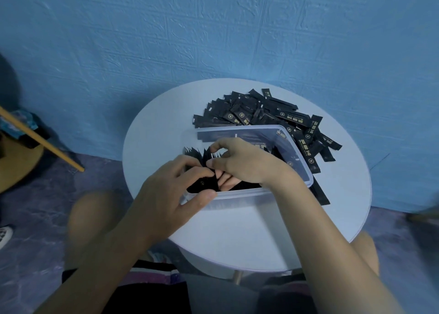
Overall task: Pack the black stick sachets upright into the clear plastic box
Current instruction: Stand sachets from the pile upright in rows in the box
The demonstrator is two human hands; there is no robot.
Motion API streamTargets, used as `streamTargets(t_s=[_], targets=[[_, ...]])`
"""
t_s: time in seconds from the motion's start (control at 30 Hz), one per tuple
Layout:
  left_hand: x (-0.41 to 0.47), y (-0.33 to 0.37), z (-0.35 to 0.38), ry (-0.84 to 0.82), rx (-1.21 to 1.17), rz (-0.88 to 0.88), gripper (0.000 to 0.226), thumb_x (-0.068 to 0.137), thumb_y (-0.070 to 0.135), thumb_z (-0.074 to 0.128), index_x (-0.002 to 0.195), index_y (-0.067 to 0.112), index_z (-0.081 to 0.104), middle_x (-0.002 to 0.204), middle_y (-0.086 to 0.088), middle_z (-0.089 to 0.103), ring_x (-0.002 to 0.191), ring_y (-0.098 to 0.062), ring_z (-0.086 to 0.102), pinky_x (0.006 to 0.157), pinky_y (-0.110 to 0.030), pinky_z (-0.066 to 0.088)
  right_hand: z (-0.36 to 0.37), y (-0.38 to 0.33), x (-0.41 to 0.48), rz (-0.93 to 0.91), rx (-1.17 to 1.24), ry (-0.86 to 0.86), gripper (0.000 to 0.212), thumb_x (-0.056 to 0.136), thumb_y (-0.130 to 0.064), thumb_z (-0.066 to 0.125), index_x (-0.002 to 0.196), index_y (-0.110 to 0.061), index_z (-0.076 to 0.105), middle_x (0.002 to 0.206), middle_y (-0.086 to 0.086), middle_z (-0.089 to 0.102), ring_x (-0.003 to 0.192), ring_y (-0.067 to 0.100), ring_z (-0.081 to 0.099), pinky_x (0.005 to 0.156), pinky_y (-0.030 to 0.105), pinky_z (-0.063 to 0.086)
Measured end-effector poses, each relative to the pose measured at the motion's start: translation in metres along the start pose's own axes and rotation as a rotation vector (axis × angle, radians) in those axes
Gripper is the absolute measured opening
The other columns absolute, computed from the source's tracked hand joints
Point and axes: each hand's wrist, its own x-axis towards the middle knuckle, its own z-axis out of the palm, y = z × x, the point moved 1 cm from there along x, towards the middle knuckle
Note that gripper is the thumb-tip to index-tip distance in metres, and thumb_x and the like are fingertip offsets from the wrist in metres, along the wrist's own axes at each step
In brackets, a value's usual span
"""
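Observation:
A clear plastic box [298, 147] sits on the round white table [249, 230], slightly tilted toward me. Several black stick sachets [197, 153] stand upright inside it at the left end. My left hand [171, 195] grips the near left corner of the box, thumb over the rim, fingers curled on a black sachet [206, 183]. My right hand [242, 164] reaches into the box from the right and pinches the sachet tops between thumb and forefinger. A loose pile of black sachets [261, 114] lies behind and to the right of the box.
A blue textured wall [213, 40] rises right behind the table. A wooden stick [42, 140] leans at the left over a low wooden stool. One sachet [319, 195] lies beside the box's right end. My knees flank the table below.

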Motion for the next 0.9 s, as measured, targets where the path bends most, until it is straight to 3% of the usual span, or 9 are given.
streamTargets(t_s=[0.17,0.27,0.33,0.67,0.9], targets=[[0.001,0.001,-0.003,0.023,-0.032,0.016,0.038,0.095,0.051,0.052,0.117,0.029,0.074,0.109,0.011,0.060,0.087,-0.007,0.058,0.070,-0.026,0.051,-0.003,-0.001,0.002,-0.021,-0.011,-0.040,0.060,0.099,-0.011,0.062,0.152,-0.013,0.035,0.071,0.008,0.067,0.055,0.013,0.068,0.058,0.024,0.059],[0.002,0.000,-0.002,0.043,-0.032,0.006,0.037,0.093,0.051,0.055,0.102,0.024,0.078,0.105,0.012,0.061,0.080,-0.002,0.052,0.066,-0.027,0.050,-0.010,-0.001,0.002,-0.010,-0.040,-0.102,0.065,0.097,-0.013,0.065,0.155,-0.016,0.035,0.089,0.016,0.070,0.066,0.016,0.071,0.065,0.027,0.061],[0.002,0.000,-0.001,0.052,-0.041,0.000,0.035,0.092,0.050,0.056,0.097,0.023,0.079,0.106,0.013,0.060,0.079,-0.001,0.052,0.066,-0.028,0.051,-0.012,-0.001,0.003,-0.014,-0.043,-0.108,0.064,0.096,-0.013,0.066,0.154,-0.015,0.037,0.101,0.022,0.069,0.070,0.017,0.071,0.068,0.030,0.062],[0.002,0.000,-0.001,0.022,-0.037,-0.003,0.034,0.094,0.049,0.053,0.113,0.031,0.075,0.112,0.011,0.060,0.085,-0.009,0.058,0.068,-0.028,0.052,-0.006,-0.001,0.006,-0.029,-0.026,-0.066,0.051,0.096,-0.012,0.066,0.144,-0.012,0.047,0.092,0.018,0.068,0.072,0.024,0.071,0.065,0.028,0.061],[0.006,0.002,-0.009,-0.023,-0.043,0.012,0.032,0.093,0.052,0.054,0.109,0.036,0.077,0.107,0.016,0.057,0.077,-0.001,0.051,0.068,-0.011,0.041,-0.004,0.005,0.000,-0.023,0.030,-0.092,0.049,0.102,-0.008,0.056,0.149,-0.012,0.042,0.085,0.012,0.068,0.074,0.027,0.074,0.065,0.029,0.061]])
